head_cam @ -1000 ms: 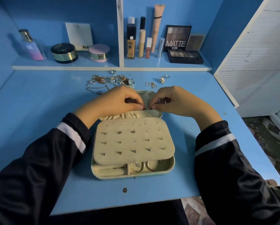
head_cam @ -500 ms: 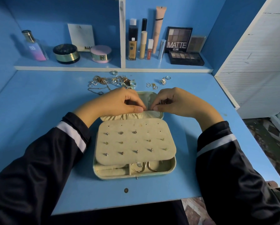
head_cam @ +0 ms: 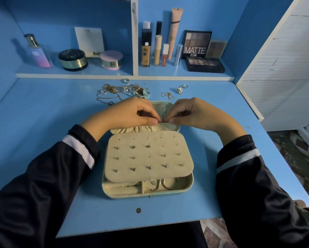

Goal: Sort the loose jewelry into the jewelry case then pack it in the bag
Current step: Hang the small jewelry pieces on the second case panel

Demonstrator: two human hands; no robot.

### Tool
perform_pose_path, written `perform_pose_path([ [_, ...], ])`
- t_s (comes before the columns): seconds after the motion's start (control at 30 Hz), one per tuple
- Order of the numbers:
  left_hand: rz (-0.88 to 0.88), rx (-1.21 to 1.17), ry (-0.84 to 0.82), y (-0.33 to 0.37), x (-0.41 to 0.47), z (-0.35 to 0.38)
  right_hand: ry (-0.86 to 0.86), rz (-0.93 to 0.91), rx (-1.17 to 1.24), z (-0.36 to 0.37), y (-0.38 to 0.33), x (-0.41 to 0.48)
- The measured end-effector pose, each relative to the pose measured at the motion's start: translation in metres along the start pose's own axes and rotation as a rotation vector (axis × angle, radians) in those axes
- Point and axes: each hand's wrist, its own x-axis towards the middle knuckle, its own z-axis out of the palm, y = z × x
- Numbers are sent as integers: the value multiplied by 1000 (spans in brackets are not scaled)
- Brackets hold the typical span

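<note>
– Hands first: what does each grip hold?

– Left hand (head_cam: 125, 115) and right hand (head_cam: 195, 115) meet at upper centre of the frame, over the open lid of the jewelry case (head_cam: 192, 185). Each grip is closed to a tight pinch, thumb against forefinger, right at the gathered edge of the pocket (head_cam: 141, 130). Whether a small piece sits between them I cannot tell.

– And the rest of the jewelry?

– Loose jewelry (head_cam: 121, 91) lies in a tangled heap on the table (head_cam: 42, 111) just beyond the case, toward the top of the frame, with a few rings (head_cam: 168, 95) apart to its right. Studs sit in the earring panel (head_cam: 148, 156) at centre. No bag shows.

– What could go wrong?

– My guess: anything tiny slipping from so fine a pinch would drop into the pocket folds or roll across the table, hard to find. The sleeves hang close beside the panel, so a careless pull back could brush it and knock studs loose. The heaped chains look likely to knot if lifted together.
</note>
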Motion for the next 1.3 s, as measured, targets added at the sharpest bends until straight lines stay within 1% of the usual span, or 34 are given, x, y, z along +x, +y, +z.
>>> perform_pose_path([
  [0.1, 13, 3, 10, 0, 0, 0, 28, 21, 3, 1, 1, 1],
  [0.23, 9, 15, 18, -2, 0, 1, 19, 34, -30, 0, 1, 2],
  [0.33, 16, 2, 55, -1, -1, 3, 28, 21, 10, 0, 1, 1],
  [0.43, 56, -32, 154, -1, 0, 7, 74, 2, 94, -1, 2, 3],
  [0.5, 91, -27, 255, -2, 4, 8, 155, 16, 121, -3, 5, 7],
  [0.6, 121, 63, 416, -5, 11, 6, 283, 54, 202, -5, 11, 15],
  [0.7, 108, 156, 499, -15, 21, 0, 373, 93, 133, -8, 13, 27],
  [0.77, 98, 211, 493, -22, 30, -5, 433, 118, 38, -8, 14, 37],
  [0.83, 88, 262, 451, -27, 39, -8, 478, 150, -74, -9, 15, 46],
  [1.0, 94, 312, 386, -29, 59, -12, 479, 196, -242, -8, 22, 64],
  [1.13, 84, 280, 323, -29, 71, -13, 465, 204, -317, -5, 27, 70],
  [1.3, 64, 248, 303, -33, 80, -11, 459, 188, -341, -4, 30, 75],
])
